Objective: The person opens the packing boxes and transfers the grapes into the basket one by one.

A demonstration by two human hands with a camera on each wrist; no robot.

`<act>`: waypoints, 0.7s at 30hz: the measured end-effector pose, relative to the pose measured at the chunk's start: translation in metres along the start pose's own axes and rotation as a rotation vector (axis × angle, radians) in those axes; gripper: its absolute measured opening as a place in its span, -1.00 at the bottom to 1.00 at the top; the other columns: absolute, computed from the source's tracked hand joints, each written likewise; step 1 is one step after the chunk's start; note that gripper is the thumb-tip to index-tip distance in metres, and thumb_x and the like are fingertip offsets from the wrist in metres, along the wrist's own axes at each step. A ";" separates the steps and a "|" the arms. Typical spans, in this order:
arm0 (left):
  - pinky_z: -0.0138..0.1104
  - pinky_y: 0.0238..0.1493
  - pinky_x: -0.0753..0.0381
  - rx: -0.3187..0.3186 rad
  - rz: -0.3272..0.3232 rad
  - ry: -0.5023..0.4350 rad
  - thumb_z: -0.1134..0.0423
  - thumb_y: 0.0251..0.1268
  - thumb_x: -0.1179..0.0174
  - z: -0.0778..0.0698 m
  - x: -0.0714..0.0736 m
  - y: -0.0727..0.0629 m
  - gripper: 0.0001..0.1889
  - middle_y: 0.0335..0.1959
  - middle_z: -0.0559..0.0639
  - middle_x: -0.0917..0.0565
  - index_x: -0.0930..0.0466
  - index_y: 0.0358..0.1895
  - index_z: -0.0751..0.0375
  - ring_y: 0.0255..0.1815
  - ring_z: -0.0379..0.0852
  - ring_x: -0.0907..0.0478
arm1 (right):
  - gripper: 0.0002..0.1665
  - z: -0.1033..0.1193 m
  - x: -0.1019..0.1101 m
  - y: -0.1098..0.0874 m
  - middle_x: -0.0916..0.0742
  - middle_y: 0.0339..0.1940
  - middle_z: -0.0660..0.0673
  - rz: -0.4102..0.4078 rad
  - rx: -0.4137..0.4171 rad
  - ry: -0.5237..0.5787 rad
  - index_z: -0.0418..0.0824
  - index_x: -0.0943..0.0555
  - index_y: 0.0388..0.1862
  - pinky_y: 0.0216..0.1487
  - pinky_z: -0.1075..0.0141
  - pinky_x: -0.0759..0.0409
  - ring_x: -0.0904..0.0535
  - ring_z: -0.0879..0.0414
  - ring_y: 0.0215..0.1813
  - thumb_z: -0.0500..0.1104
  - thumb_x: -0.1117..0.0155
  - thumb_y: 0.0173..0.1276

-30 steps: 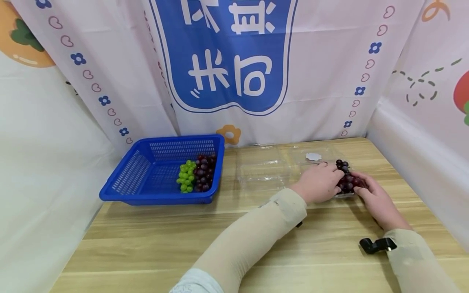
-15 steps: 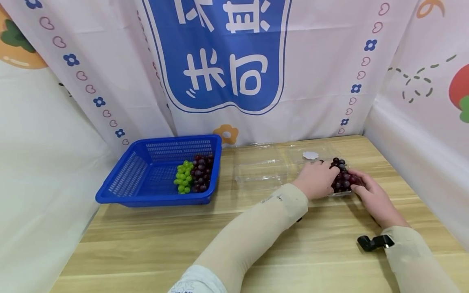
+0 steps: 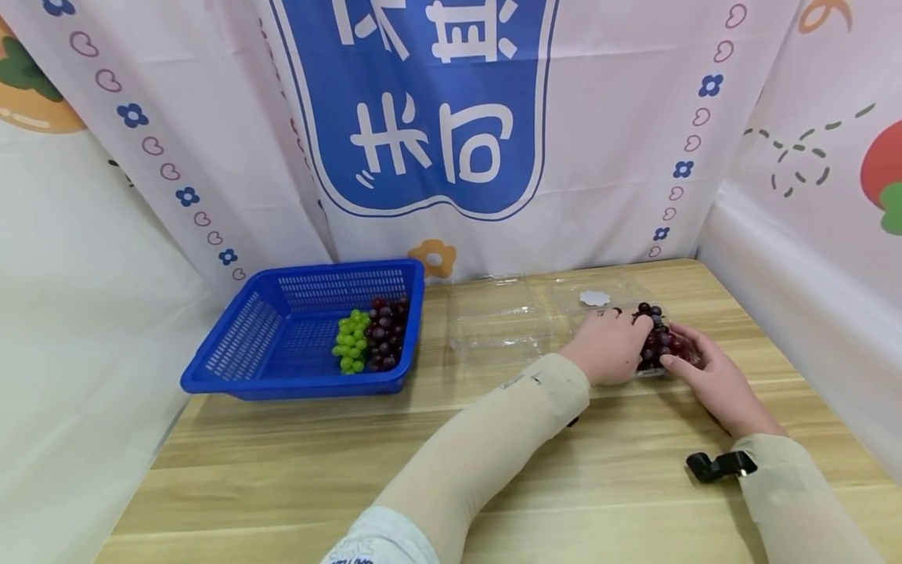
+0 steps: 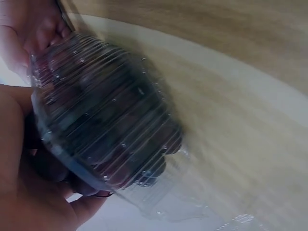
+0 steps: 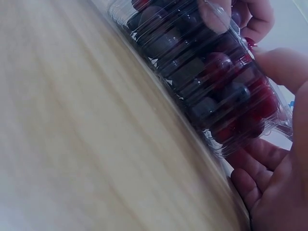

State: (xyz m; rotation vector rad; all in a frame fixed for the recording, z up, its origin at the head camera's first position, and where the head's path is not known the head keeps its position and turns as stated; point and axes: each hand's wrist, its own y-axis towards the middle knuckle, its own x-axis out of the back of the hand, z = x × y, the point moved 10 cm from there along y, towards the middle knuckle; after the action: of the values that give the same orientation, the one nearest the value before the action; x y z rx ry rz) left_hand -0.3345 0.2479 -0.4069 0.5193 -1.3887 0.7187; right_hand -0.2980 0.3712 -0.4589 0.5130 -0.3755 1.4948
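A bunch of dark purple-red grapes [image 3: 657, 341] fills a clear ribbed plastic box [image 4: 65, 154] at the right of the table. From the left, my left hand [image 3: 607, 349] grips the bunch, fingers curled over it. Its thumb shows through the box wall in the right wrist view. My right hand [image 3: 720, 385] holds the box's right end, with the thumb over the rim onto the grapes and the fingers along the outer wall [image 5: 226, 137]. Behind them lies the box's open clear lid with a white scalloped label [image 3: 595, 298].
A blue basket [image 3: 296, 385] stands at the left, holding a green grape bunch [image 3: 351, 341] and a dark grape bunch [image 3: 384, 335] at its right end. Between basket and hands sits another open clear box [image 3: 500, 325]. A printed curtain [image 3: 606, 196] borders the table's back edge.
My right thumb has shifted inward over the grapes, and my left fingers have moved a little on the bunch. The head view has drifted slightly right. Basket and other box have stayed put.
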 end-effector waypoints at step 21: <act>-0.37 0.11 -0.54 -0.059 -0.283 -0.184 0.05 0.66 0.18 0.009 0.016 -0.009 -0.77 0.17 -0.17 -0.52 -0.37 0.17 -0.04 0.18 -0.23 -0.42 | 0.04 0.003 -0.001 0.000 -0.21 0.58 -0.41 0.022 -0.053 -0.039 0.06 -0.03 0.69 0.34 -0.41 -0.09 -0.13 -0.46 0.48 0.23 -0.32 0.41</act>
State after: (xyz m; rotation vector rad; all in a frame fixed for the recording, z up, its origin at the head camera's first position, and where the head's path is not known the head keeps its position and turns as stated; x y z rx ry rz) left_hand -0.3340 0.2376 -0.3892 0.7319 -1.4642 0.4076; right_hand -0.2976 0.3691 -0.4567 0.4981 -0.4520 1.4939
